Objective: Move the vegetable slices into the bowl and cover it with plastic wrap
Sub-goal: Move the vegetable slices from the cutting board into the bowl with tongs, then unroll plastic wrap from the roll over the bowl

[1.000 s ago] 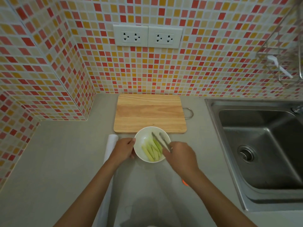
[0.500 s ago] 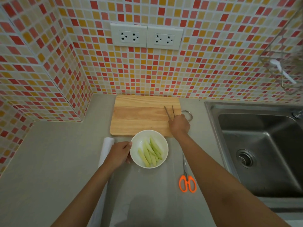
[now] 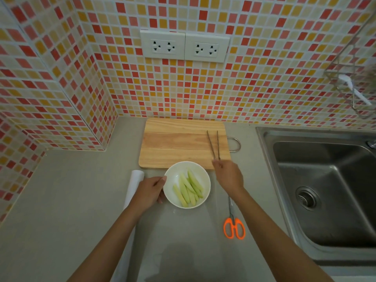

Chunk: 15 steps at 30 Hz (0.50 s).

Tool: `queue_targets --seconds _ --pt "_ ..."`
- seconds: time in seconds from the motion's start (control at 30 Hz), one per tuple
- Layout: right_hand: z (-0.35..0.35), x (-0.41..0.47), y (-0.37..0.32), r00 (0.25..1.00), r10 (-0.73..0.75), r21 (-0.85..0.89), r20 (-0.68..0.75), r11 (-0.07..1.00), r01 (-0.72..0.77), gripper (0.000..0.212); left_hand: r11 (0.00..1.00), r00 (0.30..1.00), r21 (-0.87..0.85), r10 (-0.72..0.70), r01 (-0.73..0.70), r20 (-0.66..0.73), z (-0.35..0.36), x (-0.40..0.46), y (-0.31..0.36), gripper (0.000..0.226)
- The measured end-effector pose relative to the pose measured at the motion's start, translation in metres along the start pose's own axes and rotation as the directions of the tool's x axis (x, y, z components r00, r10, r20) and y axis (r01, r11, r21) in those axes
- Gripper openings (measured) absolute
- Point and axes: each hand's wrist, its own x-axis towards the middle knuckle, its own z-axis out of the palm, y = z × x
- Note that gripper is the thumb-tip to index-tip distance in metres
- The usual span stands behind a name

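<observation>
Bowl (image 3: 186, 185): white, round, standing on the counter (image 3: 71, 200) just in front of the cutting board's near edge. Contents: pale green vegetable slices (image 3: 189, 188), long and narrow, lying side by side and partly overlapping, all inside the rim.

Left hand (image 3: 149, 192): at the bowl's left side, thumb on the rim, fingers curled against the outer wall; grip closed on the bowl.

Right hand (image 3: 228, 176): just right of the bowl, over the board's near right corner; fingertips at the near ends of the chopsticks (image 3: 214, 144). Whether the grip pinches them or only touches cannot be told.

Chopsticks: metal pair, lying on the cutting board (image 3: 179, 143), tips pointing toward the wall.

Plastic wrap (image 3: 133, 187): white roll on the counter, left of the bowl, partly hidden by the left forearm; a clear sheet appears to extend rightward beneath the bowl.

Scissors (image 3: 234, 224): orange-handled, on the counter near the right forearm.

Sink (image 3: 317, 180): steel basin, right of the counter.
</observation>
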Motion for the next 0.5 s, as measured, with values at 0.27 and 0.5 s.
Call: queue_targets --seconds 0.27,0.5 --pt "0.009 -0.065 0.009 0.982 -0.075 0.265 0.175 0.964 0.026 0.040 1.000 1.000 0.000 0.026 -0.026 -0.009 0.005 -0.020 0.009 0.036" --pt "0.011 -0.094 0.019 0.989 -0.068 0.256 0.133 0.966 0.032 0.043 0.999 0.999 0.019 0.032 -0.033 0.006 0.007 -0.044 0.009 0.036"
